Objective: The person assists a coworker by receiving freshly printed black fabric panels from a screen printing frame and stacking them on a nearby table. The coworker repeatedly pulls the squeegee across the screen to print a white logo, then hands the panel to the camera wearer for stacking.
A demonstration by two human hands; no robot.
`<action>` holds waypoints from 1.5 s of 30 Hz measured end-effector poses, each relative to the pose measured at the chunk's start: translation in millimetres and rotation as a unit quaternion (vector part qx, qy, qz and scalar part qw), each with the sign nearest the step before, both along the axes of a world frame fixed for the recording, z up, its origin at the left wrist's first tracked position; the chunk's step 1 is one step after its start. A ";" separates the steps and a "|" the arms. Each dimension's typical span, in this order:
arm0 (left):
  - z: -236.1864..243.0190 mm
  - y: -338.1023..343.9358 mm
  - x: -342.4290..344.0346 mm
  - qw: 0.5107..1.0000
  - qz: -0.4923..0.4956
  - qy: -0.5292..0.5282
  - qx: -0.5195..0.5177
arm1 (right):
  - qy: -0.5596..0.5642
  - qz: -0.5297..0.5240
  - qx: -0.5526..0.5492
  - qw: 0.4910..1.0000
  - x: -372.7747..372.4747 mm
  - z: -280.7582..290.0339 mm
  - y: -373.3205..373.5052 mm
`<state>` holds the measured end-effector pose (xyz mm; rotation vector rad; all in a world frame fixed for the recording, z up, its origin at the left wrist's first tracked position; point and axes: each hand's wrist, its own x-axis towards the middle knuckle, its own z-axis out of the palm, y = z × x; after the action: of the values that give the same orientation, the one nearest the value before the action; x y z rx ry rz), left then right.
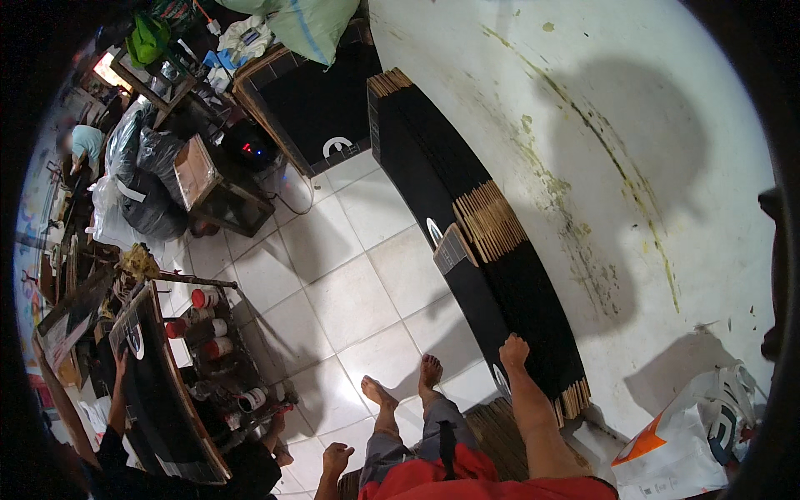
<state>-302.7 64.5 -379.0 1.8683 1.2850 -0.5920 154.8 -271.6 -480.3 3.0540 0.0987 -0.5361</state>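
My right hand (514,351) is closed at the upper edge of a black board (481,304) in the front of a long row. Its fingertips are mostly hidden. Behind lie many more black boards (533,292) packed upright against the wall, with brown wooden edges (490,221) showing midway along. White half-round marks sit on some front faces. My left hand (336,458) hangs low over the floor, fingers curled, with nothing seen in it. My bare feet (430,372) stand on the tiles.
A co-worker's hand (122,365) touches a black board (158,367) at the left, beside a rack of red-capped jars (212,325). A wooden stool (217,187), dark plastic bags (154,200) and another black board (321,108) stand farther off. A white bag (679,450) lies near right.
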 end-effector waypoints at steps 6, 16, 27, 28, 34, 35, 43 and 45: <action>-3.8 -0.8 5.2 0.999 0.028 0.011 -0.011 | 0.016 -0.021 0.002 1.000 2.6 35.4 5.4; -20.7 0.7 2.8 0.998 0.037 -0.043 -0.001 | -0.071 0.061 0.119 0.989 -56.8 89.3 43.5; -9.3 45.3 -4.5 0.995 0.025 -0.062 -0.070 | 0.101 -0.008 0.188 0.977 -147.4 97.6 51.2; -7.9 52.1 -4.8 0.996 -0.002 -0.048 -0.075 | 0.108 -0.024 0.180 0.977 -155.6 98.8 51.5; -17.6 106.7 5.6 0.988 -0.068 0.007 -0.138 | 0.165 -0.096 0.187 0.964 -219.6 116.4 38.1; -19.7 113.7 9.8 0.990 -0.034 -0.007 -0.140 | 0.185 -0.109 0.184 0.959 -231.8 117.6 33.3; 3.0 143.3 57.9 0.988 -0.007 -0.083 -0.134 | 0.191 -0.113 0.153 0.963 -318.2 73.7 -3.2; 6.7 145.7 58.0 0.986 0.004 -0.112 -0.122 | 0.178 -0.123 0.151 0.964 -327.0 60.5 -3.0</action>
<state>-244.6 210.2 -372.3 1.6737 1.0252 -0.4949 -172.2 -274.5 -419.8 3.2390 -0.2129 -1.1894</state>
